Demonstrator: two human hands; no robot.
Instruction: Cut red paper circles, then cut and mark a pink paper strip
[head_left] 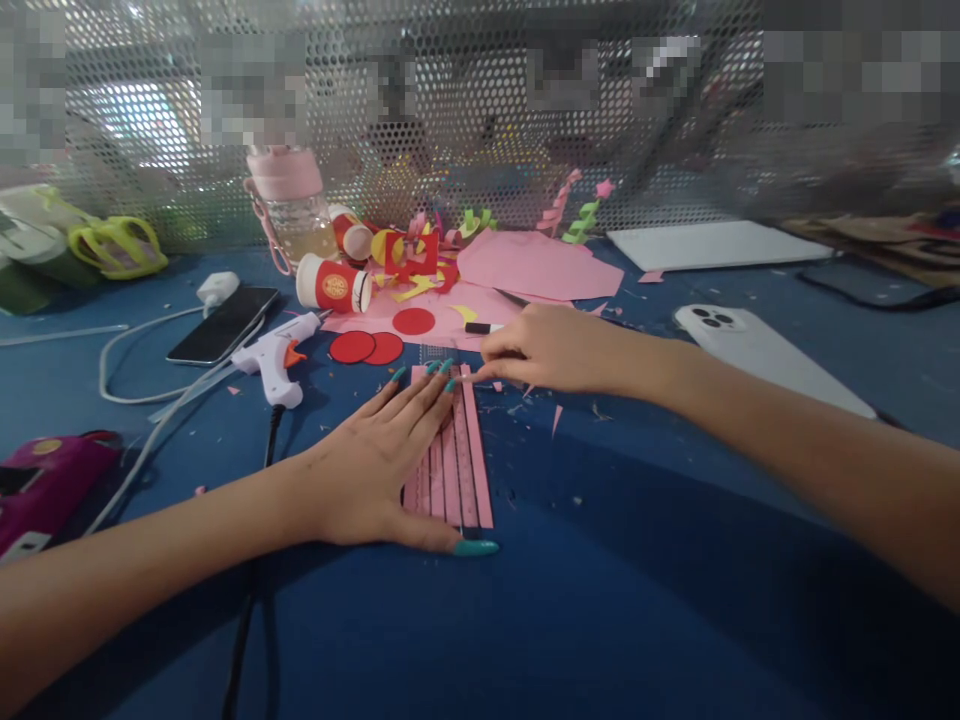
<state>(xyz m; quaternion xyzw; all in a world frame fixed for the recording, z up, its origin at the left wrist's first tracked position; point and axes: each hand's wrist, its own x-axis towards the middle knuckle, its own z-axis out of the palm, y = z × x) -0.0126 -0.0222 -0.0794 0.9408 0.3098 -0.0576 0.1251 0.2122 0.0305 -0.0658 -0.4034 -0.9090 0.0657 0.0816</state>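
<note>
Centre of the frame: left hand [375, 470] laid flat, fingers spread and pressing down on a row of pink paper strips [459, 460] lying side by side on the blue tabletop [600, 560], teal nails reaching the strips' far ends, thumb along the near edge. Right hand [551, 348] just above and to the right, fingers drawn together in a pinch at the top end of the rightmost strip — touching it at the tip. A ruler-like scale faintly visible beneath the strips, too blurred to be sure. Left of centre, a white glue gun [274, 358] with an orange trigger, its black cord running toward the bottom edge. Beside it, further left, a dark smartphone [223, 325] with a white charger plug and cable. Just above the hands, three red paper circles [382, 340] on pink paper sheets [536, 265], along with a heap of red, yellow and green cut-outs. Red-and-white paper cups [334, 285] tipped on their sides near a pink-lidded bottle [292, 210]. At right, a white phone [757, 350] face down — near the right forearm. Upper left, yellow-green scissors [120, 245]; lower left, a magenta pouch [45, 480]. Small paper scraps scattered over the tabletop; perforated metal screen [480, 110] across the back.
</note>
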